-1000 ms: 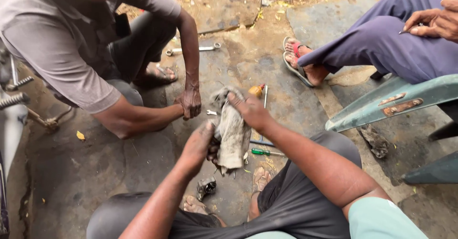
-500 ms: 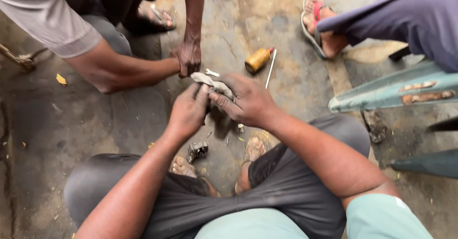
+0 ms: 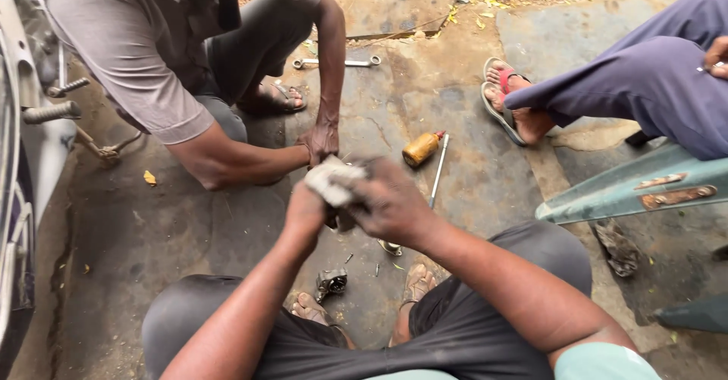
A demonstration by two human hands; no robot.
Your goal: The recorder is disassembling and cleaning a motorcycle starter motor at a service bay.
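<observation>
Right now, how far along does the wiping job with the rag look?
In hand: both hands, left hand and right hand, are bunched around a dirty grey rag, which hides whatever it wraps. Looks done: nothing I can confirm. Left: a small dark metal part lies untouched on the ground by the feet; a yellow bottle, thin rod and spanner lie apart, unused.
</observation>
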